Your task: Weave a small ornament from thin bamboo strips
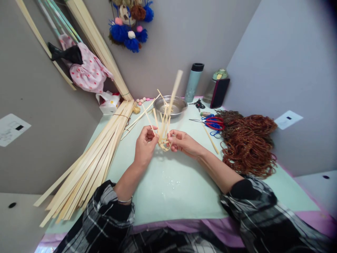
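A small woven piece of pale flat strips (164, 142) is held up between my two hands, over the middle of the table. Several strip ends stick upward from it; one long strip (174, 89) on the right is blurred by motion. My left hand (146, 142) pinches the piece at its left edge, thumb against the fingers. On the opposite edge, my right hand (181, 142) closes its thumb and fingertips on a strip. The exact grip of the right fingertips is partly hidden. Just behind the piece stands a metal bowl (181, 105).
A bundle of long flat strips (92, 165) lies at the left. Red-handled scissors (214, 123), brown yarn (250, 144) and a loose stick (210, 138) lie at the right. Farther back are a blue tumbler (194, 82), a phone (220, 92) and small black scissors (199, 104). Water drops dot the tabletop (168, 196).
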Motion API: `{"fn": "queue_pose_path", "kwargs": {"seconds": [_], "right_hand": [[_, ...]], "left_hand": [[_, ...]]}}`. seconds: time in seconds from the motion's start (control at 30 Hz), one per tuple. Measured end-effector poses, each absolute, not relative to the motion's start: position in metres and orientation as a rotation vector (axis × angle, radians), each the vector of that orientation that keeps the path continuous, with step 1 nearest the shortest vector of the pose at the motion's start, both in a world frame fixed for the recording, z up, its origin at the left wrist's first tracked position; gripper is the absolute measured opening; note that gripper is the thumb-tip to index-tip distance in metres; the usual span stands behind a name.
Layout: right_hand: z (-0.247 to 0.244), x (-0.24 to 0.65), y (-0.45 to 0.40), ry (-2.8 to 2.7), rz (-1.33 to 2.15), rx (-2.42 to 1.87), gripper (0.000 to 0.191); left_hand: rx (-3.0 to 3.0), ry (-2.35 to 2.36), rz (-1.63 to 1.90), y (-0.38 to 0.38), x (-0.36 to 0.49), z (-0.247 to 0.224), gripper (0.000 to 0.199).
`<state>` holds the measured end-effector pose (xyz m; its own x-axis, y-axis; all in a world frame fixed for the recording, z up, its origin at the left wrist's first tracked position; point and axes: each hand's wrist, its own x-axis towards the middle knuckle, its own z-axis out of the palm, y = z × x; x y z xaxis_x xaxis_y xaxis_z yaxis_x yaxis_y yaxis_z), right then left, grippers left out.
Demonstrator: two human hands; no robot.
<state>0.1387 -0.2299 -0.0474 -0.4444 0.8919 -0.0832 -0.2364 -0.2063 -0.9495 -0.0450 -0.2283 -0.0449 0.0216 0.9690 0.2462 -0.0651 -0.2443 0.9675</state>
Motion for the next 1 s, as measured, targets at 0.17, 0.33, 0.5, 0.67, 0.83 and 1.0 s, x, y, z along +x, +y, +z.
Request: {"fn": "queue_pose_path", "kwargs": {"seconds": [0.17, 0.33, 0.5, 0.67, 0.83, 1.0], "right_hand": [[-0.039, 0.137, -0.234, -1.208, 1.71, -0.766, 0.042], [-0.038, 0.133, -0.235, -1.358, 1.503, -0.774, 0.052], [-0.039, 0.135, -0.231, -1.182, 1.419, -0.797, 0.048], [-0.039, 0.137, -0.229, -1.079, 1.498, -0.798, 0.046], [-0.043, 0.133, -0.23, -1.129, 1.455, -0.801, 0.047], [-0.042, 0.13, -0.231, -1.158, 1.356, -0.824, 0.049]], "left_hand": [[1.2, 1.06, 1.457, -0.221, -0.045, -0.054, 0.042], [1.14, 1.015, 1.448, -0.219, -0.047, -0.056, 0.044], [1.273, 0.924, 1.431, -0.227, -0.042, -0.054, 0.039], [1.317, 0.904, 1.312, -0.232, -0.036, -0.055, 0.045], [1.209, 0.846, 1.291, -0.233, -0.036, -0.055, 0.04], [1.174, 0.823, 1.332, -0.231, -0.035, -0.056, 0.048]]}}
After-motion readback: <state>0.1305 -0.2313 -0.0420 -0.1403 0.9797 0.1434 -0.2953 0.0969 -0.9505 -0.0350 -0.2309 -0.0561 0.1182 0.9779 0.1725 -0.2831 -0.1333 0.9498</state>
